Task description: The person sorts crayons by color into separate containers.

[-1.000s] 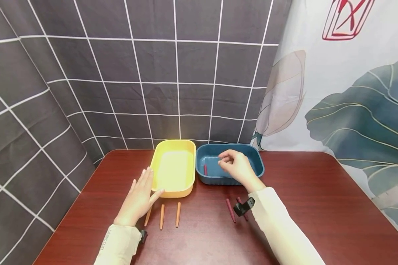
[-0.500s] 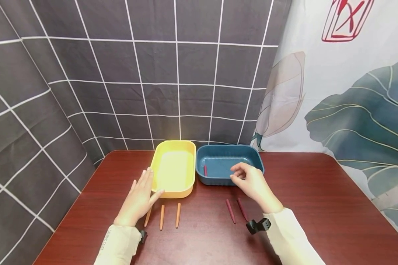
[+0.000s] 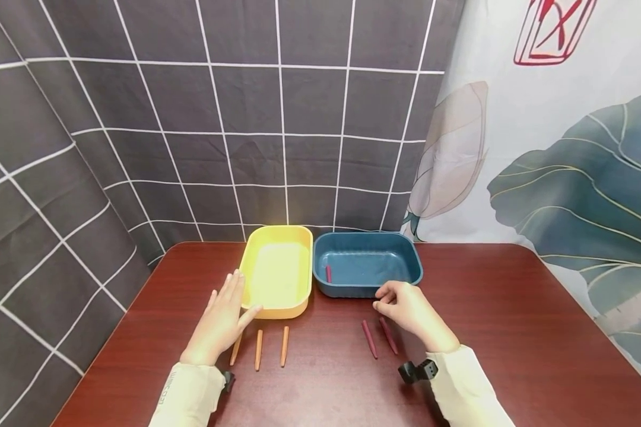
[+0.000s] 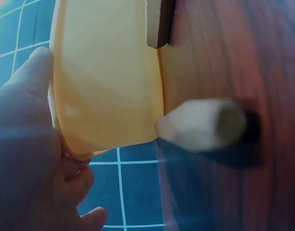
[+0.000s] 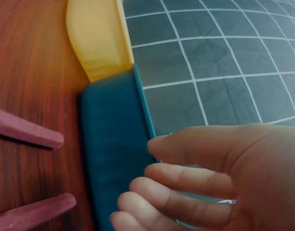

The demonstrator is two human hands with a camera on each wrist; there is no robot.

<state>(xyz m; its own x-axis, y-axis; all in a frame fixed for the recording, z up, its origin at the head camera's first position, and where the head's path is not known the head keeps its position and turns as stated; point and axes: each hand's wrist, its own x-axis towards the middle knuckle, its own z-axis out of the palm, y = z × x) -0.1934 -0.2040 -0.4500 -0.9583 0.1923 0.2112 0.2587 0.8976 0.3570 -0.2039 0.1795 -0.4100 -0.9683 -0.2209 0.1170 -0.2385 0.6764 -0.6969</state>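
My left hand (image 3: 217,323) rests with straight fingers against the left side of the yellow tray (image 3: 283,313), thumb at its front corner. In the left wrist view, the thumb lies at the tray's rim. My right hand (image 3: 408,308) hovers at the front right of the blue tray (image 3: 347,291), its fingers loosely bent and holding nothing, as the right wrist view also shows. Just below it, two maroon crayon-like sticks (image 3: 370,339) lie on the table. Another short maroon stick (image 3: 328,274) is inside the blue tray.
Three orange crayon-like sticks (image 3: 285,347) lie before the yellow tray, the leftmost partly hidden by the left hand. Both trays stand side by side near the back of the reddish-brown table (image 3: 320,385). A dark grid-patterned cloth (image 3: 251,160) hangs behind.
My right hand has drawn back from over the blue tray's inside toward its front edge, above the two maroon sticks. The left hand stays at the yellow tray.
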